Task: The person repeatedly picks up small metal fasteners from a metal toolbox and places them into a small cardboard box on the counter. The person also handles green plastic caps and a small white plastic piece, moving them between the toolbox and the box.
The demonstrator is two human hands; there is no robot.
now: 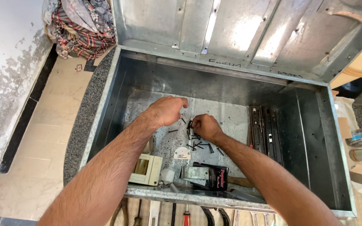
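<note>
Both my arms reach down into an open galvanised metal trunk [105,104]. My left hand [166,110] hovers over the trunk floor with its fingers curled downward, near a loose black screw [173,131]. My right hand [205,127] is closed around a few black screws, pinched at its fingertips. Just below it, a scatter of several more black screws [202,146] lies on the trunk floor. A small white plastic piece [182,153] rests beside the scatter.
The trunk lid [239,29] stands open behind. Dark metal drawer slides [265,129] lie at the right of the trunk floor. A cream switch box [146,169] and a black carton [214,175] sit near the front wall. Hand tools [185,217] lie on the floor in front; bundled cloth [80,25] sits at top left.
</note>
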